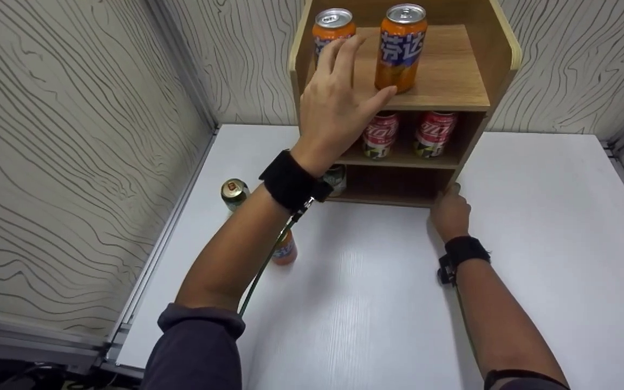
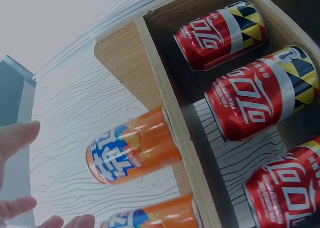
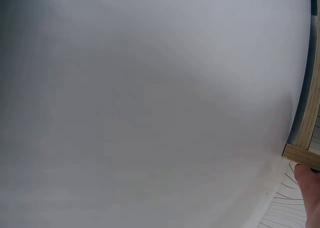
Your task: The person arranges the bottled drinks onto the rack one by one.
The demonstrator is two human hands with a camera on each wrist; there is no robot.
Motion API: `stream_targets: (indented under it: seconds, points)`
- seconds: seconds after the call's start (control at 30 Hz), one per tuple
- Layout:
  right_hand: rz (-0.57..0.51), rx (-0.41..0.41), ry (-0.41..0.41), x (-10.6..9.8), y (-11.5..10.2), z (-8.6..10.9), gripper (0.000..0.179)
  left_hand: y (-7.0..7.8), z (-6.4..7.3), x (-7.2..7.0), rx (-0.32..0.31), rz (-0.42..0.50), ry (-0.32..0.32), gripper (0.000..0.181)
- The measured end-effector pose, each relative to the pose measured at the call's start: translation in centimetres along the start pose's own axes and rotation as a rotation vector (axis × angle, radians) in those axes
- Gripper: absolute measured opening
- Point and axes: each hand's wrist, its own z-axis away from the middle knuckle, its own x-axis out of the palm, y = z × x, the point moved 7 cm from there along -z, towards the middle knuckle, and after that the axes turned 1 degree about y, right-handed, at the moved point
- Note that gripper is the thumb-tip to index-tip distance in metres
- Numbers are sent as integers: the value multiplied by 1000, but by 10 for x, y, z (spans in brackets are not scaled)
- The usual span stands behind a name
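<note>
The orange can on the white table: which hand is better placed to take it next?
Probably the left hand: it appears to hold nothing, and the orange can lies on that side, by its forearm in the head view. The right hand seems occupied at the shelf's lower right corner.

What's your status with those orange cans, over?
Left grip empty, near two orange cans. Right grip at lower corner of the shelf. Both cans upright on top. Nothing visibly in the way.
</note>
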Motion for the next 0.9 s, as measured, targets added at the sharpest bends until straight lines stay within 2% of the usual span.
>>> stream_targets:
  seconds: [0.5, 0.9]
  points:
    - [-9, -11, 6, -2, -3, 0, 33, -18, 36, -16, -57, 47, 15, 77]
    - [-18, -1, 3, -4, -4, 1, 30, -19, 56, -22, -38, 53, 24, 75]
